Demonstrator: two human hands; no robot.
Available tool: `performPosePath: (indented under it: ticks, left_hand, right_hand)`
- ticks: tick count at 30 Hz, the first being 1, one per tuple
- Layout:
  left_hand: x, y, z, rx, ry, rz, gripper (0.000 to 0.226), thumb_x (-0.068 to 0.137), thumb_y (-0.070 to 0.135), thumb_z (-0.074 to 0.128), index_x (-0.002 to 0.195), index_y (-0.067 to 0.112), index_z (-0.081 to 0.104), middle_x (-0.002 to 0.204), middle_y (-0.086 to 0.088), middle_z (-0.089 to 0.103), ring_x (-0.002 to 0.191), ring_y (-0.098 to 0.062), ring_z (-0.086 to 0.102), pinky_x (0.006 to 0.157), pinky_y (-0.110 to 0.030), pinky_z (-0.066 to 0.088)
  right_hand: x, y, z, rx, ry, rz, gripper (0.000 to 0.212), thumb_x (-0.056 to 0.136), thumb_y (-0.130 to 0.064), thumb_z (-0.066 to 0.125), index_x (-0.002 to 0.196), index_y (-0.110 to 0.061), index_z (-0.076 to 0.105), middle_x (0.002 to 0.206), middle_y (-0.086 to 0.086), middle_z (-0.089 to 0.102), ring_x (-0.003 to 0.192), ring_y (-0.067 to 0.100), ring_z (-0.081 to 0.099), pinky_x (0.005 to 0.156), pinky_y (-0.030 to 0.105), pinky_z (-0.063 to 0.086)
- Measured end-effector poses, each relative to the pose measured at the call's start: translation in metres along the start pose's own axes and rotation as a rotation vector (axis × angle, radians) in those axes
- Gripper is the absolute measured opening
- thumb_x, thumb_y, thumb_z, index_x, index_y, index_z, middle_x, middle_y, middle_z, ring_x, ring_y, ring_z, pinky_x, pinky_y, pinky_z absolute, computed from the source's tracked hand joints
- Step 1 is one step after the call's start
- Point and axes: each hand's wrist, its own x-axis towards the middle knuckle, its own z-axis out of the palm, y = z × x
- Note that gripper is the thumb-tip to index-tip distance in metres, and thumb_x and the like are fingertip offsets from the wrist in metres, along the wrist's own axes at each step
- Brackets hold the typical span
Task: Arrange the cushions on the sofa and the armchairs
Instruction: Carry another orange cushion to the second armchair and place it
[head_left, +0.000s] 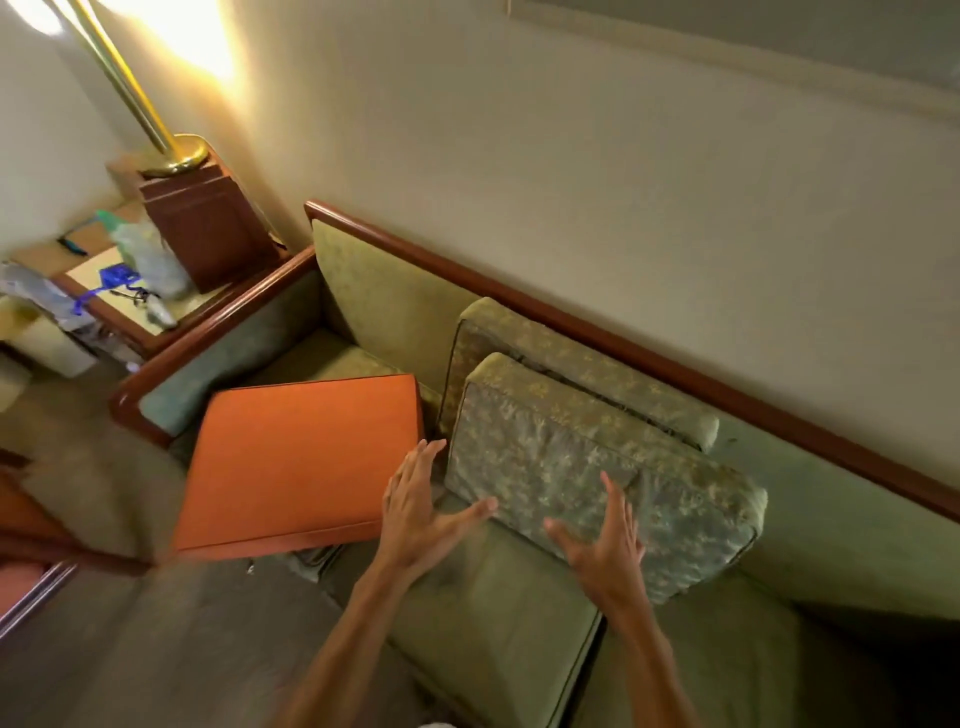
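Note:
A green sofa (483, 623) with a wooden top rail runs along the wall. Two green patterned back cushions lean against its backrest, the front cushion (623, 467) propped on the rear cushion (571, 358). An orange seat cushion (301, 457) lies flat on the left end of the seat, its near edge hanging over the front. My left hand (421, 514) is open between the orange cushion and the front patterned cushion, its thumb touching that cushion's lower corner. My right hand (602, 545) is open with spread fingers against the front cushion's face.
A side table (130, 306) left of the sofa arm carries a wooden lamp base (208, 228), a brass lamp pole, plastic bags and small items. The wall stands directly behind the sofa. Carpeted floor lies in front, with wooden furniture at the far left edge.

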Motion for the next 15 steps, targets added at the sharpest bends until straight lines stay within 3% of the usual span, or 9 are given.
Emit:
performPosePath:
  ticks: [5,12,15]
  left_hand:
    - [-0.048,-0.017,-0.037,-0.046,0.059,-0.017,0.113,0.060,0.087,0.063,0.154,0.039,0.023,0.165,0.007,0.017,0.151,-0.016,0.014,0.120,-0.051,0.017]
    - [-0.084,-0.083,-0.110,-0.096,0.188,-0.107,0.107,0.059,0.089,0.065,0.149,0.051,0.020,0.163,0.007,0.022,0.148,-0.018,0.022,0.117,-0.055,0.025]
    - [-0.094,-0.118,-0.155,-0.115,0.226,-0.143,0.108,0.059,0.088,0.066,0.149,0.049,0.021,0.162,0.005,0.026,0.145,-0.020,0.026,0.114,-0.055,0.030]
  right_hand:
    - [-0.034,-0.033,0.028,0.065,-0.078,-0.091,0.098,0.081,-0.056,0.073,0.155,-0.034,0.013,0.164,-0.002,0.015,0.150,0.023,0.012,0.117,0.061,0.010]
    - [-0.065,-0.095,0.096,0.065,-0.231,-0.172,0.112,0.061,-0.083,0.062,0.153,-0.040,0.014,0.163,0.000,0.017,0.149,0.025,0.019,0.115,0.063,0.023]
    - [-0.074,-0.129,0.145,0.082,-0.275,-0.185,0.112,0.060,-0.083,0.065,0.152,-0.038,0.020,0.161,0.002,0.024,0.146,0.022,0.026,0.115,0.057,0.030]
